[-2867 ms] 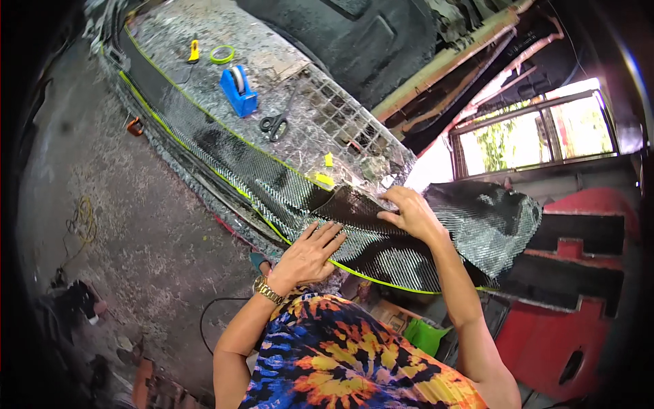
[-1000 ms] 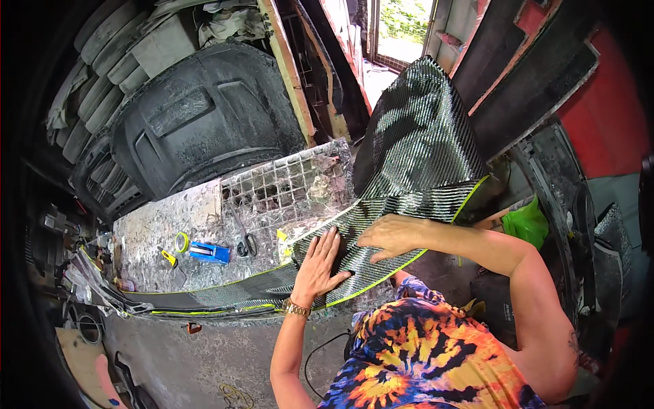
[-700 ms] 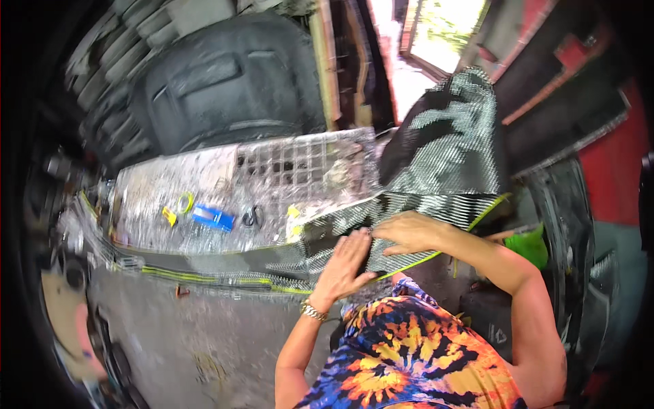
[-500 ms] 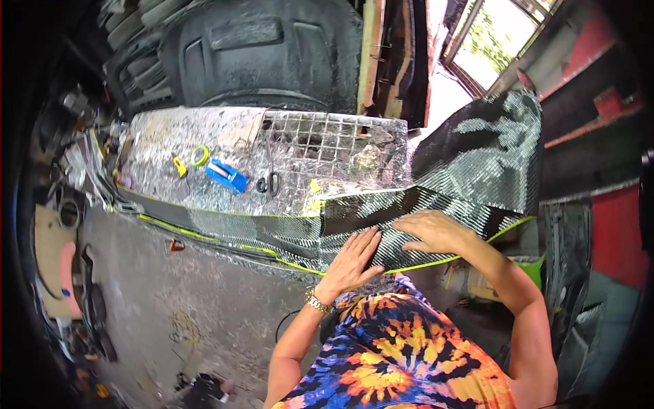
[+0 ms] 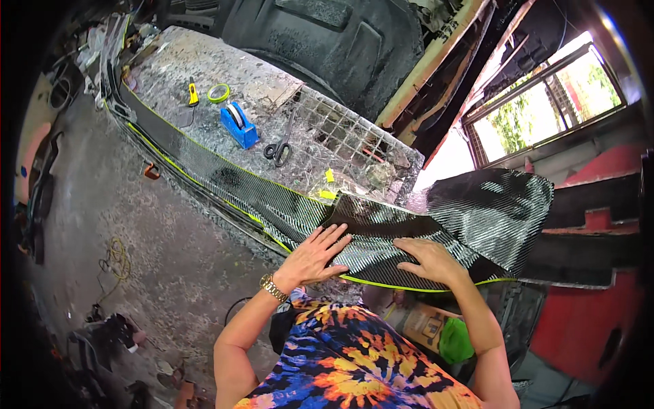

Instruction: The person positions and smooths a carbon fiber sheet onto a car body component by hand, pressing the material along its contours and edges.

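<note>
Cloth, dark and glossy with a diagonal weave, is lying in a long strip along the near side of the bench. On the cardboard box below its right part we are seeing dark marks, but they are showing too small for us to read.

We are following the cloth's long axis from the upper left, where the strip is narrowing and curving, down to the right, where it is widening under the hands. At the right end a broad flap is folding over and pointing up and to the right. Yellow-green edging is running along much of the near border.

The left hand is lying flat on the cloth, palm down, fingers spreading slightly and pointing up and to the right, the thumb reaching out to the right. Its wrist is wearing a gold watch. The right hand is resting palm down too, its fingers pointing up and to the left and its forearm rising from the lower right. Both hands are staying open and gripping nothing, and a patch of cloth is showing between them.

Beyond the strip, black scissors, a blue dispenser, a tape roll and a yellow cutter are lying on the bench.
</note>
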### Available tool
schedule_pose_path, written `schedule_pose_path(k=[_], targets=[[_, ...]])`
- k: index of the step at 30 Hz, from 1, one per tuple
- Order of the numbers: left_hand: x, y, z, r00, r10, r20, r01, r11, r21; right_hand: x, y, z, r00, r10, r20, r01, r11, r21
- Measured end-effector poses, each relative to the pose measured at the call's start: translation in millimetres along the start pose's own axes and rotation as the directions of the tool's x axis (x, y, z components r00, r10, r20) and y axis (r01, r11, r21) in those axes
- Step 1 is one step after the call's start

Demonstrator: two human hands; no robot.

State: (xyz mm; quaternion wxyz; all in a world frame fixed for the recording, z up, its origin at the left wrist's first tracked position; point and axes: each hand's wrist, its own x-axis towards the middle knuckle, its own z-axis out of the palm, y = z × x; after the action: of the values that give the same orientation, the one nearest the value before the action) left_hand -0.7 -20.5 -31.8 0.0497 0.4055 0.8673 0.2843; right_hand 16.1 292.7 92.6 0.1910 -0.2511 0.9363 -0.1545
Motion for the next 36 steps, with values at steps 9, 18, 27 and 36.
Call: schedule_pose_path(k=[9, 18, 27, 36], targets=[[-3, 8, 6, 0.997, 0.048, -0.063, -0.057, 0.985, -0.162, 3, 1, -2, 1.0, 0.024, 0.019, -0.025, 1.0, 0.01], [11, 3, 6, 0.994, 0.027, -0.108, -0.059, 0.953, -0.296, 1, -2, -3, 0.999, 0.038, 0.03, -0.037, 0.999, -0.029], [63, 17, 16, 0.968, 0.076, -0.238, -0.155, 0.93, -0.334, 1, 1, 4, 0.998, 0.046, -0.044, -0.047, 0.999, -0.027], [79, 15, 28, 0.969, 0.063, -0.24, -0.159, 0.9, -0.407, 6, -3, 15, 0.984, 0.001, -0.176, -0.011, 0.998, -0.056]])
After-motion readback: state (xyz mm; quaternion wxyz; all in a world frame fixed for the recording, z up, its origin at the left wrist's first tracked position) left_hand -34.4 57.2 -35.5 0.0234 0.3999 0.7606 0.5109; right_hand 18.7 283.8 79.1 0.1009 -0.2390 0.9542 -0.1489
